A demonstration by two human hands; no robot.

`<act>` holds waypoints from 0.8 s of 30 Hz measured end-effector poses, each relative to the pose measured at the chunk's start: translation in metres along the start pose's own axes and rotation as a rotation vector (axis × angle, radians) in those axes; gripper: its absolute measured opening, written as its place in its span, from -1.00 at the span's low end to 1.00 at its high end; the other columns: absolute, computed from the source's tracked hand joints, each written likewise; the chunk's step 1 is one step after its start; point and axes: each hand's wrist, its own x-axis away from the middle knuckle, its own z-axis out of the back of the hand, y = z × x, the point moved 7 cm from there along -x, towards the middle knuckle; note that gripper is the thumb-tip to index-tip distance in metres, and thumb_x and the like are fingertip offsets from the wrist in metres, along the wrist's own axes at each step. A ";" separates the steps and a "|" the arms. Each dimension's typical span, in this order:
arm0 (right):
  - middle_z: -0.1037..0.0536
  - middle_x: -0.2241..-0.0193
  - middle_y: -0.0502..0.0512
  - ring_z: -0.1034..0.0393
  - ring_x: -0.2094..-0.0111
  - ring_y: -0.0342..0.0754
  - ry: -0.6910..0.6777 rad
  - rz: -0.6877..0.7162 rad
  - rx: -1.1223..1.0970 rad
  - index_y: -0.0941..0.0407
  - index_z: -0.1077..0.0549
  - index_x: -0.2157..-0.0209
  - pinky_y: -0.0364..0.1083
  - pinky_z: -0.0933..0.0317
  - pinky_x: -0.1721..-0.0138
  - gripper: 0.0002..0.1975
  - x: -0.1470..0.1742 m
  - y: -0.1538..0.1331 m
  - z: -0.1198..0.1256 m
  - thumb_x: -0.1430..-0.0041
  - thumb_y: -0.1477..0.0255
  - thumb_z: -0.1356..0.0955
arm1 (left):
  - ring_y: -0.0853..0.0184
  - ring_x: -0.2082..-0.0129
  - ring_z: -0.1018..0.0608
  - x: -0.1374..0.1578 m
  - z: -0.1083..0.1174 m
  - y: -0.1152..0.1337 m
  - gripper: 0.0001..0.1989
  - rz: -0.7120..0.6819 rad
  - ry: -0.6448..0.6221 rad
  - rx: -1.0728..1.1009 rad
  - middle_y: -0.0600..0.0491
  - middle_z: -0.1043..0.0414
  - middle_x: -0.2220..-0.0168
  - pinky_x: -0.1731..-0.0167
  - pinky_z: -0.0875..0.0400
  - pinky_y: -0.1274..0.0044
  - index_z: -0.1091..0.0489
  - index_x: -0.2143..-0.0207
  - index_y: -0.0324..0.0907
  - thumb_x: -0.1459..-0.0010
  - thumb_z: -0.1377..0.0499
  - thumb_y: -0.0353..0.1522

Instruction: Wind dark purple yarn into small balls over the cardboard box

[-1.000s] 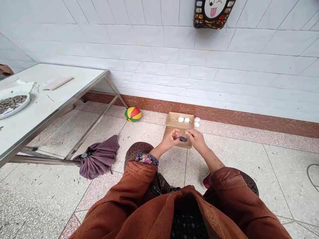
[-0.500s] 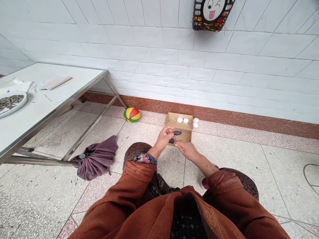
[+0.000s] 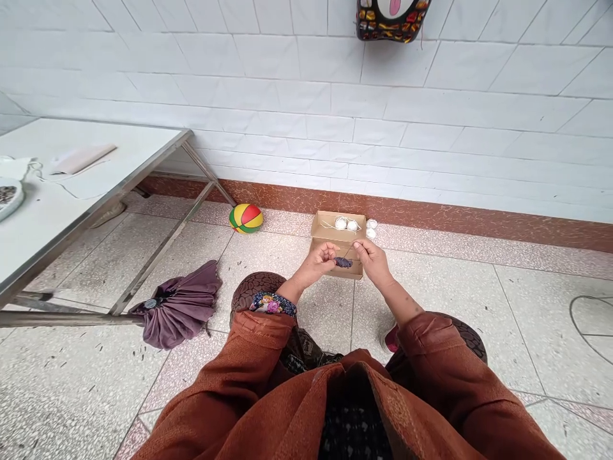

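Observation:
My left hand [image 3: 320,262] pinches one end of a small dark purple-grey bundle of wound cord [image 3: 343,262]. To its right, my right hand [image 3: 372,260] is raised with thumb and fingertips pinched on a thin strand that runs toward the bundle. Behind and below both hands lies an open cardboard box [image 3: 320,225] on the floor. White balls of string [image 3: 340,223] rest in its far part, with loose pale ends. My hands hide some of the box's near part.
A colourful ball [image 3: 246,218] lies by the wall, left of the box. White round pieces [image 3: 371,229] sit right of the box. A folded purple umbrella [image 3: 184,305] lies beside the metal-framed table [image 3: 143,156]. A black basket [image 3: 390,29] hangs on the wall.
My right hand has moved up and to the right, away from the left, drawing the strand out. The wound bundle sits lower now. The whole view has shifted slightly.

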 end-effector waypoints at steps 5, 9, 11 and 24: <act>-0.57 0.45 -0.01 -0.45 0.42 -0.04 -0.065 -0.078 -0.004 0.06 -0.59 0.24 -0.08 -0.35 0.29 -0.61 0.007 0.023 -0.022 -0.41 0.11 -0.26 | 0.45 0.40 -0.44 0.003 -0.006 0.001 -0.61 0.018 -0.056 0.122 0.17 -0.33 0.38 0.26 -0.37 0.53 -0.42 0.08 -0.16 0.01 -0.33 -0.38; -0.68 0.32 0.03 -0.57 0.27 0.00 -0.196 -0.043 0.059 0.04 -0.62 0.23 -0.07 -0.42 0.21 -0.68 0.022 0.028 -0.050 -0.42 0.21 -0.27 | 0.46 0.41 -0.47 0.002 0.003 -0.002 -0.62 0.004 0.024 0.202 0.16 -0.37 0.35 0.26 -0.37 0.54 -0.41 0.09 -0.16 0.00 -0.33 -0.35; -0.71 0.23 0.06 -0.61 0.17 0.02 -0.275 0.039 0.127 0.02 -0.62 0.18 -0.04 -0.45 0.14 -0.74 0.031 0.022 -0.063 -0.43 0.28 -0.29 | 0.46 0.42 -0.48 0.000 0.010 -0.004 -0.62 0.000 0.097 0.190 0.17 -0.37 0.34 0.27 -0.36 0.54 -0.40 0.11 -0.16 0.02 -0.32 -0.36; -0.68 0.23 0.16 -0.57 0.19 0.07 -0.197 0.257 0.249 0.04 -0.61 0.15 0.00 -0.42 0.10 -0.64 0.022 -0.012 -0.028 -0.51 0.21 -0.23 | 0.49 0.48 -0.30 -0.003 0.007 -0.004 -0.60 -0.050 0.074 -0.142 0.23 -0.26 0.45 0.40 -0.19 0.59 -0.39 0.14 -0.15 0.10 -0.30 -0.41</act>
